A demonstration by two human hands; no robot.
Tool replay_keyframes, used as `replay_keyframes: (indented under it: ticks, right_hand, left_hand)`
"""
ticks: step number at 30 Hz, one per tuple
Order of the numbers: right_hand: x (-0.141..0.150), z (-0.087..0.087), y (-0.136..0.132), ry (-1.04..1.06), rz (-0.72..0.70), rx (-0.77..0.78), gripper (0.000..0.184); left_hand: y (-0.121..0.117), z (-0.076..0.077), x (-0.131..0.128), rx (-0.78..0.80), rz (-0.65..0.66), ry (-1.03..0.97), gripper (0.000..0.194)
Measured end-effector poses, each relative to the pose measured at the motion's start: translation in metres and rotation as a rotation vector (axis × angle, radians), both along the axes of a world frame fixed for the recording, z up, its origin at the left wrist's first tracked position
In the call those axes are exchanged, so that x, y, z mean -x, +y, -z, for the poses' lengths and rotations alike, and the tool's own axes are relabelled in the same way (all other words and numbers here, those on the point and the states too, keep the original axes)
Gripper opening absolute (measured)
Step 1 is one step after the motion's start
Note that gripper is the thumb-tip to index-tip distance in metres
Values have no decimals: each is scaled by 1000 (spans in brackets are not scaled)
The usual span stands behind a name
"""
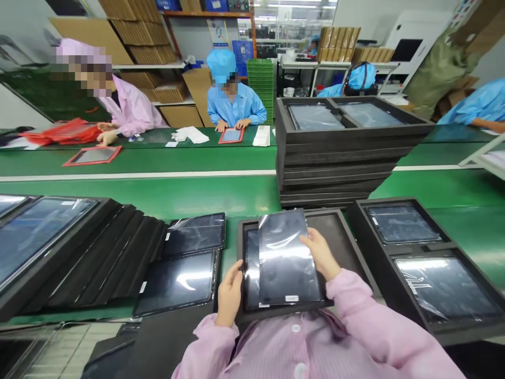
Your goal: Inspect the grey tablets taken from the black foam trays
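Observation:
My right hand (321, 255) grips the right edge of a dark tablet screen (288, 258), thumb on its glossy face. The screen has shiny film and a small white label at its lower edge. It is raised over a black foam tray (347, 247), partly covering another screen (251, 263) in the tray's left compartment. My left hand (230, 293) is at the tray's left edge, its fingers apart and nothing visible in them. Whether its fingertips touch the tray is hard to tell. The tray's right compartment shows bare foam behind my right hand.
Two screens (177, 281) lie to the left, beside fanned black trays (98, 252). A tall tray stack (331, 163) stands ahead; another filled tray (424, 252) is at right. Across the green bench (197, 192), co-workers handle red-framed panels (231, 135).

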State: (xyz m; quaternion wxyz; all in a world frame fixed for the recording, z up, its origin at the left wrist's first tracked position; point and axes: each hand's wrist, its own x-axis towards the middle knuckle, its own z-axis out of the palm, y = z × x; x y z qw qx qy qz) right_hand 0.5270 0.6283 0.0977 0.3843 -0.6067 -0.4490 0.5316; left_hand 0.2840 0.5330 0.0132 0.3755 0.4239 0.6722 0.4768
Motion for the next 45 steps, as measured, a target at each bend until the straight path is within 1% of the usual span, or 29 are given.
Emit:
replay_keyframes:
  ticks: [2,4,6,8,11,14,16,17,19,20,21,22,24,25,27,29,30,31,33,35,37,40,45]
  right_hand:
    - [22,18,-2,-89,-31,39,27]
    - [33,31,-2,-205,-57,80,18]
    - [35,39,0,-313,-67,114,20]
    - [34,43,5,-376,-67,146,22]
    - [34,47,12,-357,-84,194,24]
    - [36,49,13,-210,-133,201,30]
    - [37,46,8,-94,-153,162,34]
    - [37,43,5,-40,-155,131,35]
    - [36,35,-3,58,-154,64,39]
    - [34,29,-8,99,-156,38,41]
    - [31,23,-12,138,-163,11,43]
    - [26,16,-16,175,-175,-22,44]
    - [15,2,-22,223,-210,-126,43]
    - [8,-4,-23,229,-234,-200,39]
    - [-4,-16,-25,224,-274,-374,33]
    - [-14,-25,-25,209,-289,-491,37]
    - [-17,-28,-25,207,-296,-519,39]
    - [-19,-30,-25,207,-309,-525,41]
    - [-20,-33,-26,205,-351,-507,38]
    - [-20,-34,-26,214,-374,-501,32]
    - [-19,-34,-25,214,-362,-503,32]
    - [-18,-34,-23,203,-348,-485,35]
    - [-19,-32,-21,232,-371,-465,37]
  left_hand:
    - [-3,9,-2,-56,-7,25,28]
    - [-5,16,-7,-115,26,79,26]
    - [-5,22,-12,-157,60,142,26]
    - [-6,25,-14,-175,74,190,27]
    - [-6,28,-15,-177,72,208,28]
    - [2,28,-14,-172,53,181,28]
    - [14,20,-13,-155,-21,153,31]
    - [23,13,-13,-139,-82,135,35]
    - [41,-7,-13,-95,-187,66,45]
    - [49,-19,-13,-76,-198,8,46]
    - [56,-31,-14,-77,-161,-62,42]
    - [60,-43,-15,-108,-97,-131,35]
    - [61,-62,-20,-199,26,-226,25]
    - [59,-69,-23,-254,67,-249,26]
    - [53,-78,-31,-363,147,-266,32]
    - [48,-83,-39,-462,253,-273,35]
    - [46,-85,-42,-502,301,-273,39]
    - [45,-87,-44,-524,341,-272,44]
    - [45,-90,-45,-536,394,-286,50]
    - [46,-93,-45,-535,433,-304,44]
    - [46,-95,-44,-522,430,-306,38]
    - [46,-97,-45,-502,390,-295,40]
    - [46,-95,-45,-507,389,-305,38]
